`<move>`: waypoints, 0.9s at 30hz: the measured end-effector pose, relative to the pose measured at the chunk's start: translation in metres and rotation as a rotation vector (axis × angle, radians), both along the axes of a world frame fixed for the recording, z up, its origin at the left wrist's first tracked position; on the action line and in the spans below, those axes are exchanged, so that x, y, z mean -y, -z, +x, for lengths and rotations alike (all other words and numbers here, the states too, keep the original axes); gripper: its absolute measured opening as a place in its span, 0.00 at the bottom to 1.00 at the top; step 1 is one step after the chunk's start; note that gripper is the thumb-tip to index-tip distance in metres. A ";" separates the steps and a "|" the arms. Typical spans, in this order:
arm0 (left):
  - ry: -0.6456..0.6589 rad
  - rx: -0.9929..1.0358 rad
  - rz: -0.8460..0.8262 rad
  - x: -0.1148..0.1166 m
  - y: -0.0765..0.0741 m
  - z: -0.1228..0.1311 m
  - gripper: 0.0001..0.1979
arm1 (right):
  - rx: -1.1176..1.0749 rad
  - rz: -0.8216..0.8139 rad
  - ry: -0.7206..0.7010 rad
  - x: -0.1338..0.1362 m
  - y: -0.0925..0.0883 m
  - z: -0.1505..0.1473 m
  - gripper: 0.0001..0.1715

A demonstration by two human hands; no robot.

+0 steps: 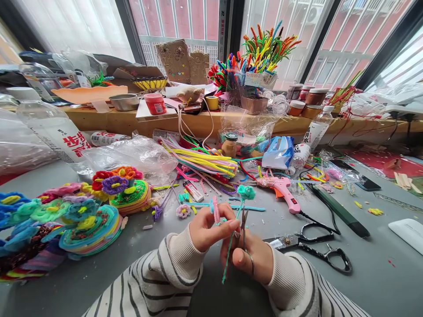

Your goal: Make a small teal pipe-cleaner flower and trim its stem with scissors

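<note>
My left hand (206,231) is closed, pinching the stem of a teal pipe-cleaner flower (246,192) whose fuzzy head points up and whose stem hangs below my fingers. A pink looped pipe-cleaner piece (216,209) stands up at the same hand's fingers. In my right hand (256,255), closed, is a small pair of scissors (244,226), blades up beside the stem. Whether the blades touch the stem I cannot tell. Behind my hands lie a blue pipe cleaner (231,206) and a small pale pink flower (183,211).
A pink glue gun (280,187) and large black-handled scissors (309,243) lie to the right. Pipe-cleaner flowers and coiled discs (90,231) pile up at left. A pipe-cleaner bundle (205,160), water bottles (54,127) and a jar (229,145) stand or lie further back.
</note>
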State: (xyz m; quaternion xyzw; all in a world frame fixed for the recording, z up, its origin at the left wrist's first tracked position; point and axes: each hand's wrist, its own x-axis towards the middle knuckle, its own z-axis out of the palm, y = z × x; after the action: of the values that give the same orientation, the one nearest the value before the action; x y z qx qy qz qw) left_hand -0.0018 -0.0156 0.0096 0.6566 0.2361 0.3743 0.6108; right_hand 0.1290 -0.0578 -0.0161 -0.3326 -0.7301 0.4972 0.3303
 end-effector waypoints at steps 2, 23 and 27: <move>0.003 -0.007 -0.017 0.001 0.000 0.000 0.08 | 0.004 -0.005 0.004 0.000 0.000 0.001 0.42; 0.038 0.006 0.010 0.004 -0.004 0.002 0.09 | -0.077 -0.182 -0.032 -0.002 0.002 -0.003 0.39; 0.046 -0.005 -0.005 0.004 -0.005 0.001 0.10 | -0.075 -0.187 -0.022 -0.001 0.005 -0.003 0.40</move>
State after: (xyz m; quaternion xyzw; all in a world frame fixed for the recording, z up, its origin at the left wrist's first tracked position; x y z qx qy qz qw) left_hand -0.0003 -0.0200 0.0143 0.6611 0.2235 0.3578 0.6205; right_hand 0.1260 -0.0567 -0.0216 -0.3351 -0.6712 0.5788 0.3197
